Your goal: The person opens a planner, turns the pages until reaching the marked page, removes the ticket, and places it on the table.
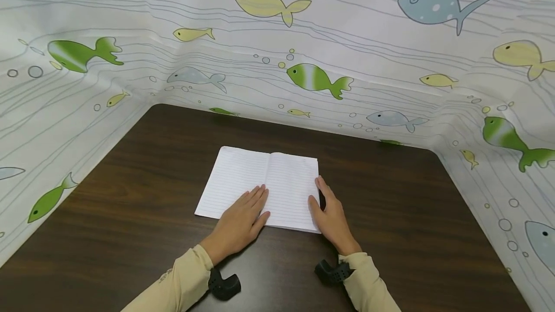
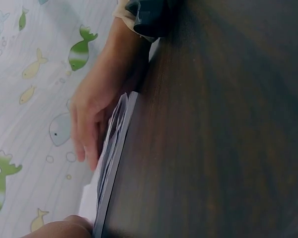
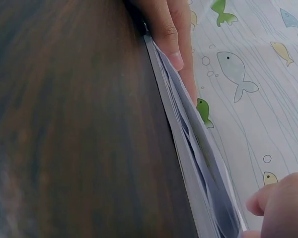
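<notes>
Notebook open on the surface before me, my left hand flat on it by the fold, right hand relaxed at its right edge, neither gripping; step looks like steadying it, next move probably calling for light touch at that edge.

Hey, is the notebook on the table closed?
No, the notebook lies open, with ruled lines visible on both its pages.

No legible txt, labels, brands, nos. or signs on notebook pp., wrist units or fish-print backdrop.
</notes>
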A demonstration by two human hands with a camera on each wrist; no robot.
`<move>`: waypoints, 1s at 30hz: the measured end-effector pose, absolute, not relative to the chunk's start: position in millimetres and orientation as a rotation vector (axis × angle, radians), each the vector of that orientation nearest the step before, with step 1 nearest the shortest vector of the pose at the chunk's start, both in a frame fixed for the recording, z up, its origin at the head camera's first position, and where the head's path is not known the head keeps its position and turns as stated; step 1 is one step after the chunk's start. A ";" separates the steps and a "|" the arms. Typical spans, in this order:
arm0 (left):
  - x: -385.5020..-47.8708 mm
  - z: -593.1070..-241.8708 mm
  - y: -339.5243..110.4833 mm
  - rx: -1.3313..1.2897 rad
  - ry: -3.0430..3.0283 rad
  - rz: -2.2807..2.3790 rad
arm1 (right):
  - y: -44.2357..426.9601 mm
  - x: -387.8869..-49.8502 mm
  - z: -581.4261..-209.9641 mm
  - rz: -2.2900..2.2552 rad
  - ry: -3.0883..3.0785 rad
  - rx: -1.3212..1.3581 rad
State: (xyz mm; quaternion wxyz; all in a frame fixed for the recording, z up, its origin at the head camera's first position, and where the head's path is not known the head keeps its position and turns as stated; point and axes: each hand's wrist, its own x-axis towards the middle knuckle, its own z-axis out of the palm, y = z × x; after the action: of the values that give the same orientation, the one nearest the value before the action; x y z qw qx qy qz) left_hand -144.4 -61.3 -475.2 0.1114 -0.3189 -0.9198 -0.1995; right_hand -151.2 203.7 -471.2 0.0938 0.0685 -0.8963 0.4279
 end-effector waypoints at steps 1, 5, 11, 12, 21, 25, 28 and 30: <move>-144.2 -475.1 -61.6 -0.933 -2.701 -0.585 | 203.4 -151.7 -470.6 1.271 -2.657 0.207; -143.5 -474.9 -62.2 -0.914 -2.710 -0.598 | 202.7 -153.3 -469.3 1.219 -2.675 0.241; -142.2 -473.6 -60.1 -0.821 -2.783 -0.749 | 203.4 -151.6 -469.3 1.157 -2.722 0.317; -142.2 -473.5 -59.6 -0.799 -2.789 -0.781 | 203.6 -151.3 -469.3 1.157 -2.727 0.337; -142.4 -472.1 -57.9 -0.703 -2.816 -0.927 | 203.1 -149.6 -467.0 1.198 -2.763 0.423; -144.3 -469.9 -57.3 -0.719 -2.765 -0.959 | 203.7 -150.7 -466.8 1.209 -2.741 0.418; -144.3 -469.2 -57.7 -0.747 -2.675 -0.938 | 203.6 -150.6 -468.1 1.214 -2.725 0.408; -143.6 -468.8 -57.9 -0.748 -2.607 -0.917 | 203.6 -150.6 -468.9 1.229 -2.716 0.391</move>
State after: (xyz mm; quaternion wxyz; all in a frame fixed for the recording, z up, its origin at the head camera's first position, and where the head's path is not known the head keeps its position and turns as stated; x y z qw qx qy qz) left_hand -143.6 -57.9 -468.8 0.1387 -0.2586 -0.9018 -0.3173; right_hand -150.6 203.6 -468.9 0.0676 0.1296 -0.9012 0.4080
